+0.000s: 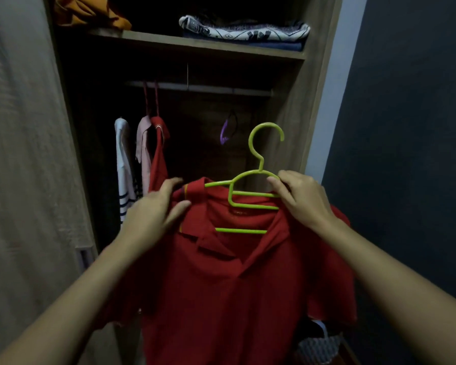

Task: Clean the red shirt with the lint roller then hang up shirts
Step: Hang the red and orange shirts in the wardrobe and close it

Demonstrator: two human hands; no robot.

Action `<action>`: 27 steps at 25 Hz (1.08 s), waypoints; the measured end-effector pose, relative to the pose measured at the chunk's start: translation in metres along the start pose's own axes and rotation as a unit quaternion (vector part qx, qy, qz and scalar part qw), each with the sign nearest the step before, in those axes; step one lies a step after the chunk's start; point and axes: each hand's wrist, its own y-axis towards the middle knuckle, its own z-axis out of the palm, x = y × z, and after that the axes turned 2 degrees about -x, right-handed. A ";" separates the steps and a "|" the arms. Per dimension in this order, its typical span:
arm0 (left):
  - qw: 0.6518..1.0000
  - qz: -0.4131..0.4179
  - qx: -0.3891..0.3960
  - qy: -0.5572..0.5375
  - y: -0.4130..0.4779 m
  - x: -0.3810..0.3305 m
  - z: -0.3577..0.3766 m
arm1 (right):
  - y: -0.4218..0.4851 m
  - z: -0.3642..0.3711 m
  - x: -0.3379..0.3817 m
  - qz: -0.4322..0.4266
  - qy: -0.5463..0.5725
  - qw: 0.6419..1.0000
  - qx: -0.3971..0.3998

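A red polo shirt (229,280) hangs on a lime-green plastic hanger (250,185) in front of the open wardrobe. My right hand (300,198) grips the hanger's right shoulder, fingers curled round the green bars. My left hand (156,206) holds the shirt's left collar and shoulder, thumb in front and fingers behind the fabric. The hanger's hook points up, below the closet rail (208,88) and apart from it. No lint roller is in sight.
On the rail hang a white striped shirt (123,164), a pink shirt (142,148) and another red shirt (158,154). Folded clothes (245,30) lie on the upper shelf. A purple hook (224,134) hangs at the back. The wardrobe door (24,154) stands at left, a dark wall at right.
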 end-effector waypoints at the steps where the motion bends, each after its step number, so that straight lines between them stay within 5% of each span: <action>1: 0.997 -0.003 0.023 -0.075 0.003 0.009 -0.002 | 0.004 -0.001 0.002 0.012 0.027 1.000 0.004; 7: 0.977 -0.082 -0.025 -0.195 0.028 0.062 -0.022 | 0.007 -0.013 -0.021 0.104 0.197 0.957 0.185; 15: 0.934 -0.070 0.099 -0.337 0.012 0.092 -0.031 | 0.003 -0.006 -0.032 0.169 0.373 0.911 0.045; 19: 0.931 -0.123 -0.076 -0.334 0.007 0.110 -0.038 | 0.009 -0.006 -0.037 0.156 0.361 0.919 0.033; 21: 0.940 -0.117 -0.046 -0.318 0.013 0.105 -0.052 | 0.014 -0.007 -0.034 0.166 0.380 0.910 0.019; 24: 0.898 -0.124 -0.032 -0.421 0.023 0.090 -0.070 | 0.018 -0.002 -0.027 0.155 0.380 0.912 0.015; 27: 0.978 -0.006 0.089 -0.190 0.035 0.076 -0.071 | 0.022 0.009 -0.008 0.130 0.375 0.917 0.041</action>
